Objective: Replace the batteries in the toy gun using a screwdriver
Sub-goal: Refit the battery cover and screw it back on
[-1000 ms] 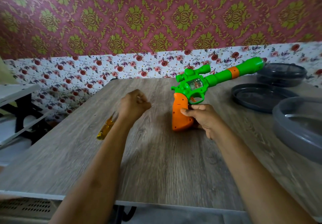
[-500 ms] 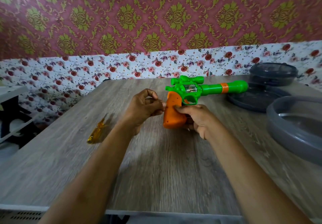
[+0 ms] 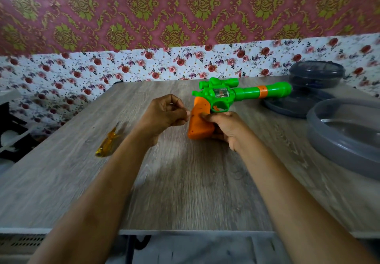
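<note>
Holding glossy plastic toy gun (image 3: 224,97), rounded orange butt (image 3: 200,123)

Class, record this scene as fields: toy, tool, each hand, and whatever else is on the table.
toy: green toy gun with orange grip, barrel pointing right
tool: yellow-handled screwdriver lying on the wooden table, untouched
right hand: grips the orange grip
left hand: fingers curled, fingertips at the grip's edge; contents unclear
other: grey plastic containers at right

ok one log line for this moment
right grip: holds toy gun by orange handle | left grip: curled, beside handle | screwdriver: lying on table, untouched
</note>
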Motion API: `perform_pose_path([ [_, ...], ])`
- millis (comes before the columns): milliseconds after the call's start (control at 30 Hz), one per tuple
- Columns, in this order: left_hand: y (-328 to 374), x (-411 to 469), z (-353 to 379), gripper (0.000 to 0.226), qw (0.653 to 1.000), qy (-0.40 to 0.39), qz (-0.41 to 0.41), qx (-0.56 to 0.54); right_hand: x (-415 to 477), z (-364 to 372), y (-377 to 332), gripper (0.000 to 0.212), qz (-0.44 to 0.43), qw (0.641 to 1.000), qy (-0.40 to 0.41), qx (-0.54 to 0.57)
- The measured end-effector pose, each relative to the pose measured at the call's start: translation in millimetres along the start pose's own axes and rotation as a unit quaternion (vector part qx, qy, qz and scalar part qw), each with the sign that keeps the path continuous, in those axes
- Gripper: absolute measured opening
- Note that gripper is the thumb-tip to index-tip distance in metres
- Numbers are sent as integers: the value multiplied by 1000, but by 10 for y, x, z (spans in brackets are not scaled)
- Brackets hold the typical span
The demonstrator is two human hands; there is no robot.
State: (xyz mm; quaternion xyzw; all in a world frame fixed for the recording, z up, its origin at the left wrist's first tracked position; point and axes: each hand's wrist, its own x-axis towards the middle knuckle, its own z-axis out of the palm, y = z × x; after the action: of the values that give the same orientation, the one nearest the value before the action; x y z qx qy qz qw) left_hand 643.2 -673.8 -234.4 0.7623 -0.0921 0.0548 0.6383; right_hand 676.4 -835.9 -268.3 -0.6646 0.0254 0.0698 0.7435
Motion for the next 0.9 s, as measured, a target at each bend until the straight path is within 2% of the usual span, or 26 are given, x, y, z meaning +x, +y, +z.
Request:
perform_pose_path([
  [200,232,-215,-37,6,992,-106,10,69,-43,19,-31,19,-1,1000,7,-10],
  [300,334,-391,-177,8,981,-101,6,165,-42,20,-16,39,2,1000,-7,-20],
  [400,375,-613,-345,10,957,-99,-17,271,-26,12,-23,30,1,1000,-5,-19],
  [500,395,-838,-483,10,943,-120,-48,306,-27,25,-22,13,2,1000,-4,-30],
  [600,380,-1010,-536,13,932,-146,-72,325,-29,36,-9,14,1,1000,-5,-30],
  [733,237,-1095,-459,14,932,-110,-41,343,-60,31,-15,15,1,1000,-3,-25],
  [900,122,-1088,-255,15,934,-119,-6,336,-97,5,-34,16,-3,1000,5,-5],
])
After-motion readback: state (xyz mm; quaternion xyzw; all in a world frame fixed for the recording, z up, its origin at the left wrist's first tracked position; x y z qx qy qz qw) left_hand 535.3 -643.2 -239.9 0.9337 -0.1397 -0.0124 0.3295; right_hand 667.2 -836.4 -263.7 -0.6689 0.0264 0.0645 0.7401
